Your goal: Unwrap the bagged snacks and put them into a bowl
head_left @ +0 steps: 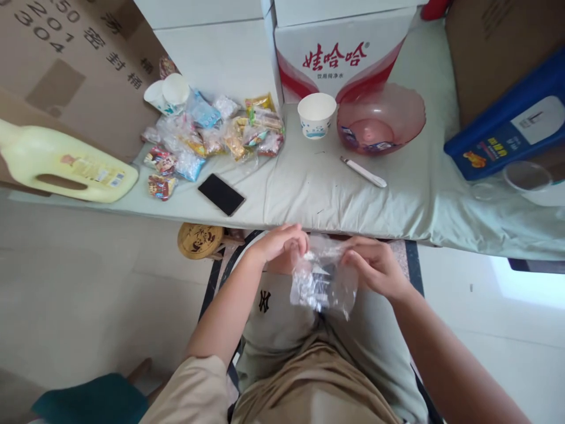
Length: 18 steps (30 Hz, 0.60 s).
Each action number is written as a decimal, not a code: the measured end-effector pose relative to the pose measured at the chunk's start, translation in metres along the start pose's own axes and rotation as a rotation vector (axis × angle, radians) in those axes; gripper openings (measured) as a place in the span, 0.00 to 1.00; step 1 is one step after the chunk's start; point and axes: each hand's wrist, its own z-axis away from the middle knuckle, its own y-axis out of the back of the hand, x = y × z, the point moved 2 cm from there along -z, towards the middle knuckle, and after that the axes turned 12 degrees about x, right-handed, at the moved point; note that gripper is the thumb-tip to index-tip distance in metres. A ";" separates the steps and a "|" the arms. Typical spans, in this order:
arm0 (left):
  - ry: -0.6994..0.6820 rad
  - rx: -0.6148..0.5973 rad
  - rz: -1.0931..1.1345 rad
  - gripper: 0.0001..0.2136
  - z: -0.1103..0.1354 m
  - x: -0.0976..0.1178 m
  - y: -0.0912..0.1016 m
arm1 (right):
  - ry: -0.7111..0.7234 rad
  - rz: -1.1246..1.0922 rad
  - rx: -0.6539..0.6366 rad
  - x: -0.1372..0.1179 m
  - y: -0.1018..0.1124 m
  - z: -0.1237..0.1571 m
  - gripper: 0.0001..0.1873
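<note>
A clear plastic bag (324, 282) hangs over my lap, stretched between my two hands. My left hand (286, 242) pinches its upper left edge with the fingers curled. On the other side my right hand (373, 268) grips the upper right edge, thumb toward me. Something whitish or shiny shows in the bag's lower left, but I cannot tell whether it is contents or glare. Beyond the hands, on the cloth-covered surface (300, 194), lie a black phone (221, 194) and a white-handled utility knife (362, 172).
Several wrapped snacks (212, 138) are heaped at the back left beside paper cups (175, 93). A paper cup (316, 115) and a pink translucent bowl (382, 121) stand before a white carton (339, 59). Large bottles, yellow (97, 159) and blue (507, 118), flank them. Below is a round stool (200, 240).
</note>
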 end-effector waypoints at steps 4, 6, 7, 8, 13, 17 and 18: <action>-0.153 0.286 -0.045 0.22 -0.025 0.015 -0.003 | -0.236 -0.308 0.330 0.011 -0.010 -0.017 0.37; -0.215 0.388 0.053 0.20 -0.033 0.020 -0.002 | -0.387 -0.470 0.359 0.020 -0.019 -0.024 0.43; -0.225 0.436 0.111 0.20 -0.036 0.021 -0.001 | -0.450 -0.498 0.347 0.023 -0.023 -0.027 0.39; -0.209 0.470 0.172 0.24 -0.037 0.021 0.002 | -0.490 -0.507 0.332 0.026 -0.027 -0.030 0.32; 0.090 0.374 0.254 0.25 -0.038 0.000 0.006 | -0.460 -0.572 0.390 0.027 -0.028 -0.041 0.22; 0.043 0.469 0.348 0.15 -0.035 -0.012 0.003 | -0.440 -0.532 0.244 0.027 -0.028 -0.042 0.24; 0.001 0.507 0.382 0.14 -0.034 -0.012 0.001 | -0.447 -0.495 0.202 0.028 -0.029 -0.040 0.20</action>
